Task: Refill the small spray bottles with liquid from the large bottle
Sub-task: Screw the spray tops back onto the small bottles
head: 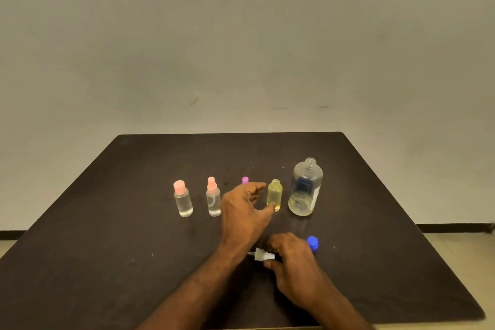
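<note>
The large clear bottle stands uncapped at the right of the row, its blue cap lying nearer me. Beside it stands a small yellow bottle with no top. My left hand is spread beside this bottle, thumb tip at its base, fingers loosely open. My right hand pinches a white spray head lying on the table. Two small clear bottles with pink tops stand at the left. A purple top shows behind my left hand; its bottle is hidden.
All things rest on a dark brown table with rounded far corners. A plain wall rises behind it, and light floor shows at the far right.
</note>
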